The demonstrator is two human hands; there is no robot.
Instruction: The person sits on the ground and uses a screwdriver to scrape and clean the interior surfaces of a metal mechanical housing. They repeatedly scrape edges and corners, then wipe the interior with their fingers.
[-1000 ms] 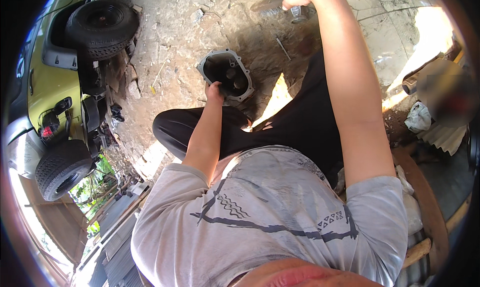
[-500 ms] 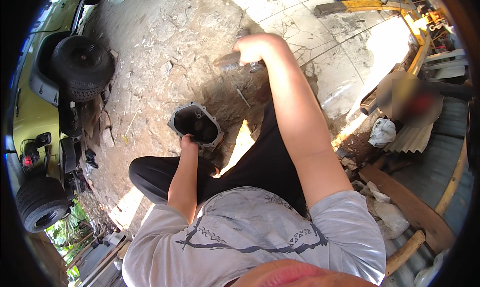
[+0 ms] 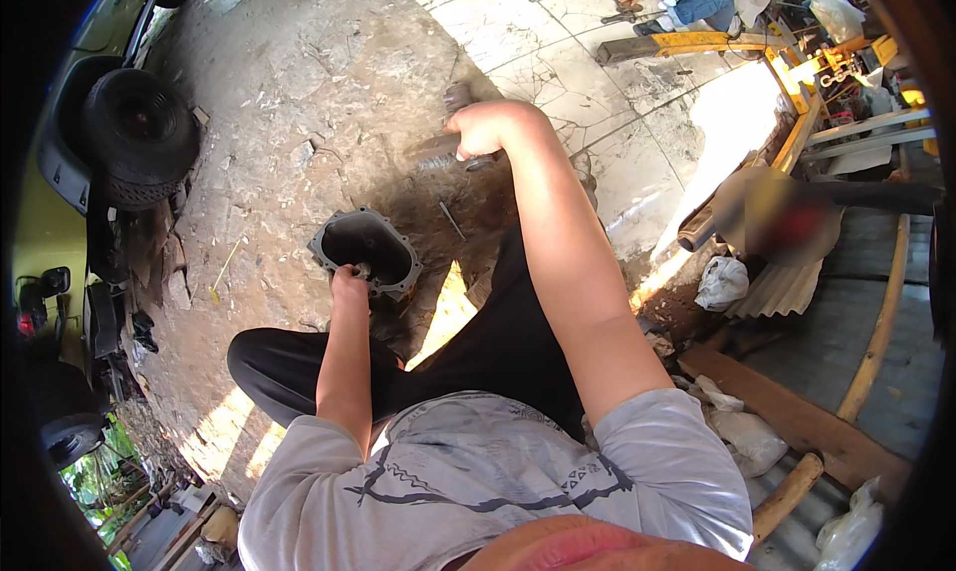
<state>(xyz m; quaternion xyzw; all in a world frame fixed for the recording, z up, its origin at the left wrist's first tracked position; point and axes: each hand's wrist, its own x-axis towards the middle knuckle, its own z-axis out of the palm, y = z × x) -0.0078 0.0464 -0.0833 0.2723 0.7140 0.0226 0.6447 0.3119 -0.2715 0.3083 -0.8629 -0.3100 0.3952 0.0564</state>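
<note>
A grey metal housing (image 3: 406,255) with a flanged, bolt-holed rim and a dark hollow inside stands on the dirt floor between my legs. My left hand (image 3: 349,280) grips its near rim, with the fingertips reaching inside beside a small greyish bit. Farther out, my right arm is stretched forward. My right hand (image 3: 484,130) is closed over greasy metal parts on the ground, its fingers partly hidden. A ridged, threaded-looking metal piece (image 3: 436,162) shows just left of that hand. Between the parts and the housing lies a thin metal rod (image 3: 451,219).
At the left is a green vehicle with a large black tyre (image 3: 139,138). A co-worker in blue jeans (image 3: 705,7) sits on the tiles at the top right. A yellow metal frame (image 3: 717,41), a wooden plank (image 3: 787,412) and corrugated sheets (image 3: 782,290) lie along the right.
The whole view has shifted, so the co-worker shows more fully at the top. Both hands keep nearly the same places at the housing and the metal parts.
</note>
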